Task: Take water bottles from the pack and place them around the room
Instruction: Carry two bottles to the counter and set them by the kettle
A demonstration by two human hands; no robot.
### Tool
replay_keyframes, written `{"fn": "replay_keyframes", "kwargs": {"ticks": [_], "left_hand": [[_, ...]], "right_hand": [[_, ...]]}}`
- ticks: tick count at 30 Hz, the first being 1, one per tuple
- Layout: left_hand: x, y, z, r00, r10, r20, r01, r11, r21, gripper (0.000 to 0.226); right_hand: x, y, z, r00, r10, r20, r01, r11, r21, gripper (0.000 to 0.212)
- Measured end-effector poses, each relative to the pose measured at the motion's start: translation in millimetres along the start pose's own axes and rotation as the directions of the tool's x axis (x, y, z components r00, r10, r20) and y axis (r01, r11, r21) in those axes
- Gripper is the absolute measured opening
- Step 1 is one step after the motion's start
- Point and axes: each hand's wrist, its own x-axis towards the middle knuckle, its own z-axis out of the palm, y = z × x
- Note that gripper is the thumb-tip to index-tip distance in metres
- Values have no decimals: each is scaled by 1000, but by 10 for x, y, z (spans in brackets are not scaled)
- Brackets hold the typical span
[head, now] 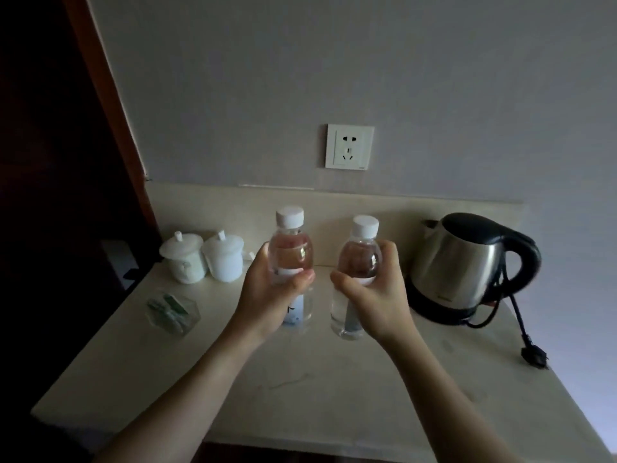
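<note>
- Left hand (270,295) is wrapped round the left bottle (291,262), thumb across the front, fingers behind; the bottle is upright, white cap up.
- Right hand (374,295) clasps the right bottle (357,272) the same way, also upright; the two bottles are just beside each other, not touching.
- Both bottles are low over the pale surface (300,389); whether their bases touch it cannot be told.
- Kettle (467,265), steel with a black lid and handle, stands right of the right hand, its cord (517,319) trailing to a plug (534,357) lying on the surface.
- Two white lidded cups (203,257) stand left of the left hand, touching each other, near the wall.
- Clear holder (173,310) with green-and-white sachets sits left of the left hand, nearer the person.
- Socket (349,147) is on the wall above both hands.
</note>
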Motion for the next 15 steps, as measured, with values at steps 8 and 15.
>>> {"fn": "replay_keyframes", "kwargs": {"ticks": [8, 15], "left_hand": [[-153, -590, 108, 996, -88, -29, 88, 996, -13, 32], [-245, -868, 112, 988, -144, 47, 144, 990, 1, 38]], "right_hand": [[-194, 433, 74, 994, 105, -20, -104, 994, 34, 54], [-280, 710, 90, 985, 174, 14, -174, 984, 33, 53]]}}
